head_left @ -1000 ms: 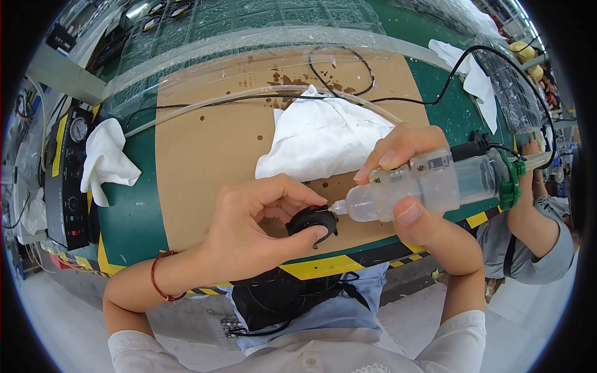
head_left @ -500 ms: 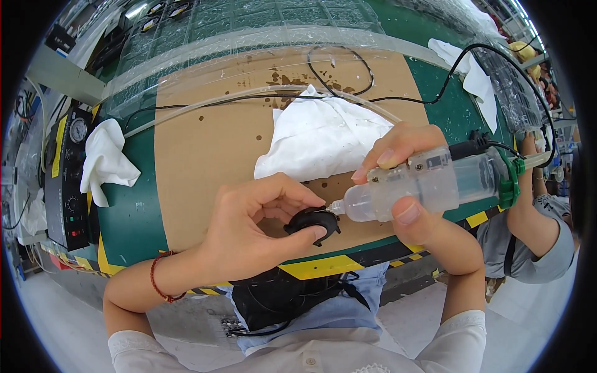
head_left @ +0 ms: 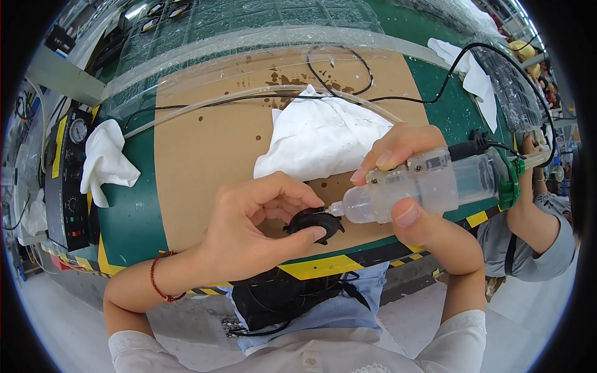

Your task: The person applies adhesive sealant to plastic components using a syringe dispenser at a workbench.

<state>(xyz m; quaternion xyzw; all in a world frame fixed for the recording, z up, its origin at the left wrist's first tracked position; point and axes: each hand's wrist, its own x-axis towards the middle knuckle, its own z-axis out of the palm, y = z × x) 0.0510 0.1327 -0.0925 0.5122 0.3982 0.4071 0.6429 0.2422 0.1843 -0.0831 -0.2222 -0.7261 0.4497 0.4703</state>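
Between the thumb and fingers of my left hand (head_left: 261,217) is a small round black part with short tabs on its rim (head_left: 314,226). My right hand (head_left: 415,180) is wrapped round a clear dispensing syringe (head_left: 404,193) in a translucent holder, lying almost level. Its thin needle tip meets the upper edge of the black part; whether it touches cannot be made out. A green cap (head_left: 513,181) closes the syringe's rear end, where a tube and black cable lead away. Just behind both hands lies a crumpled white cloth (head_left: 320,133).
A black dispenser controller with a gauge (head_left: 69,177) stands at the left, a white cloth (head_left: 107,161) beside it. Brown cardboard (head_left: 199,149) covers the green table. Clear plastic trays (head_left: 249,25) line the back. At right, a co-worker's arm (head_left: 535,211) is near the table.
The black part has turned slightly in my left fingers, so its tabs sit differently and more of its flat face shows. The syringe and my right hand have hardly moved.
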